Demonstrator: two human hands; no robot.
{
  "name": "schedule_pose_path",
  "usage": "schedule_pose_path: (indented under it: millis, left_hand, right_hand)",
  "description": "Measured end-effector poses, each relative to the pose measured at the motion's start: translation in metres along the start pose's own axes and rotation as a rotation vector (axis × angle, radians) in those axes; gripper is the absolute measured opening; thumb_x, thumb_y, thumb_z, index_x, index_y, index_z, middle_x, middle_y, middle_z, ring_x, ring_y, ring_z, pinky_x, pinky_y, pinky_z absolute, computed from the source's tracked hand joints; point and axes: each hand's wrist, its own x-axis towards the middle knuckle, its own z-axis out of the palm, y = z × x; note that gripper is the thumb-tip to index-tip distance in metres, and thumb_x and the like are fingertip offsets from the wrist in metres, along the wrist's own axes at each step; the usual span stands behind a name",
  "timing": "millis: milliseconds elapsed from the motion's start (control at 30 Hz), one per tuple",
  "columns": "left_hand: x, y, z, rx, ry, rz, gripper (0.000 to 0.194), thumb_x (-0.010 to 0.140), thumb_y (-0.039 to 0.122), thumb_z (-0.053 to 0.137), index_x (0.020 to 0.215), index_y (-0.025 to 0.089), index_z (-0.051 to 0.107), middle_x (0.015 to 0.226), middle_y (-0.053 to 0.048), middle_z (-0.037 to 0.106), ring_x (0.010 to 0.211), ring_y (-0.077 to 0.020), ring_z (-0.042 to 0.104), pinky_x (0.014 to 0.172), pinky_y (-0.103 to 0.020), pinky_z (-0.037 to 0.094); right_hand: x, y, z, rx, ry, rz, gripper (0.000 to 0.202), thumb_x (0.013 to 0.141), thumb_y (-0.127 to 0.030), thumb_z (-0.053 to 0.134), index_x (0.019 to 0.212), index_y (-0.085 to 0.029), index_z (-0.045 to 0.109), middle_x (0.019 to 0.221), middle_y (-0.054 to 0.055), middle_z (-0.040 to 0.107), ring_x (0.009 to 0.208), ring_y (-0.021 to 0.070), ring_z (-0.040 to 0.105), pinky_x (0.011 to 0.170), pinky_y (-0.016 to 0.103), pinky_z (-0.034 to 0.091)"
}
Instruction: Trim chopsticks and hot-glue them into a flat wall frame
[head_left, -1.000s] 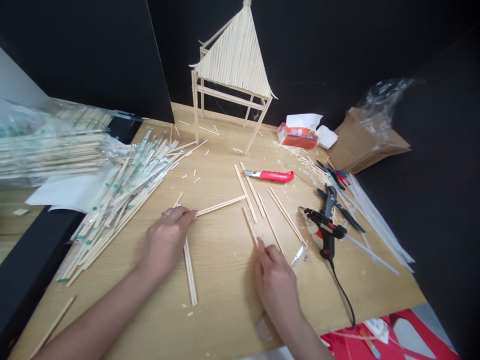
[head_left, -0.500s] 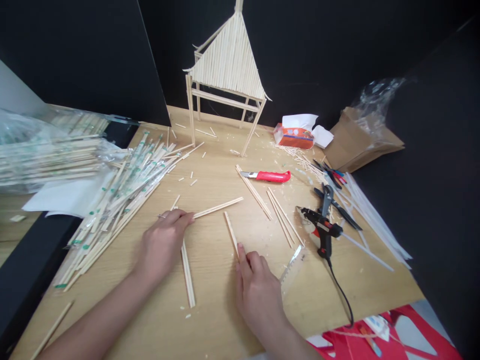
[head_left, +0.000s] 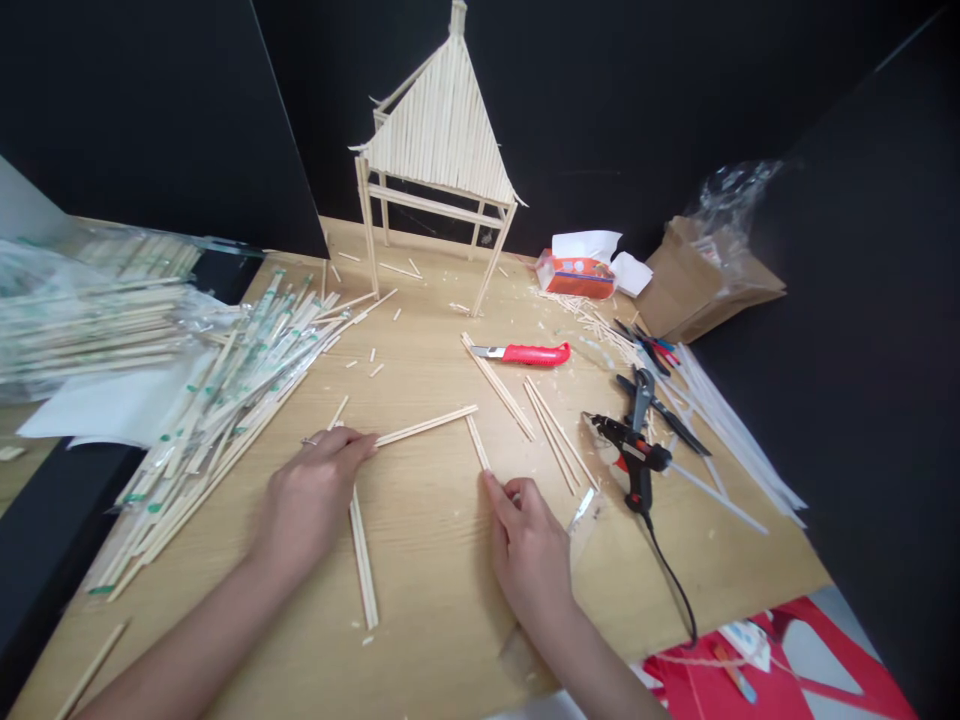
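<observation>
My left hand (head_left: 311, 495) pinches the near end of a pair of joined wooden sticks (head_left: 427, 425), which points right across the table. Beneath that hand, another joined pair of sticks (head_left: 364, 560) runs toward me, partly hidden by my fingers. Between the thumb and fingers of my right hand (head_left: 529, 545) is a shorter wooden stick piece (head_left: 478, 443). Its far end meets, or nearly meets, the right tip of the left-hand pair; I cannot tell if they touch. More loose sticks (head_left: 551, 435) lie just beyond my right hand, and a clear ruler (head_left: 583, 515) lies beside it.
At the back stands a stick-built model house (head_left: 442, 130). A red utility knife (head_left: 534, 354), a glue gun (head_left: 634, 455) and pliers (head_left: 671, 420) lie to the right. Wrapped chopsticks (head_left: 217, 400) cover the left side. Behind are a tissue pack (head_left: 581, 275) and paper bag (head_left: 686, 280).
My right hand has moved the short stick piece right and up, so its far end now lies at the tip of the left-hand pair. The camera view has shifted slightly.
</observation>
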Motion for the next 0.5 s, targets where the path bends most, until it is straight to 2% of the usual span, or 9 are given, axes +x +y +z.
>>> schedule_pose_path:
  millis: [100, 300, 500]
  left_hand:
    - [0.000, 0.000, -0.002, -0.027, -0.034, -0.026, 0.031, 0.093, 0.030, 0.037, 0.101, 0.022, 0.066, 0.098, -0.002, 0.066, 0.090, -0.0197, 0.058, 0.070, -0.028, 0.042]
    - [-0.002, -0.002, -0.003, -0.070, -0.065, -0.072, 0.033, 0.092, 0.034, 0.036, 0.100, 0.024, 0.066, 0.098, -0.002, 0.065, 0.090, -0.0190, 0.057, 0.071, -0.028, 0.043]
    - [-0.020, -0.006, -0.008, -0.015, -0.057, -0.076, 0.035, 0.092, 0.033, 0.033, 0.104, 0.024, 0.065, 0.103, -0.002, 0.065, 0.093, -0.0209, 0.058, 0.072, -0.029, 0.044]
  right_hand:
    - [0.007, 0.002, -0.001, 0.004, -0.019, -0.002, 0.046, 0.087, -0.006, 0.043, 0.127, -0.025, 0.054, 0.096, 0.006, 0.056, 0.082, 0.0173, 0.053, 0.068, 0.026, 0.040]
    - [0.015, -0.003, 0.002, -0.051, -0.039, -0.020, 0.046, 0.087, -0.006, 0.044, 0.129, -0.024, 0.051, 0.097, 0.006, 0.058, 0.083, 0.0185, 0.052, 0.068, 0.027, 0.041]
    - [0.016, -0.003, 0.004, -0.010, -0.089, -0.076, 0.044, 0.092, -0.008, 0.040, 0.132, -0.022, 0.047, 0.098, 0.006, 0.057, 0.083, 0.0192, 0.049, 0.074, 0.029, 0.041]
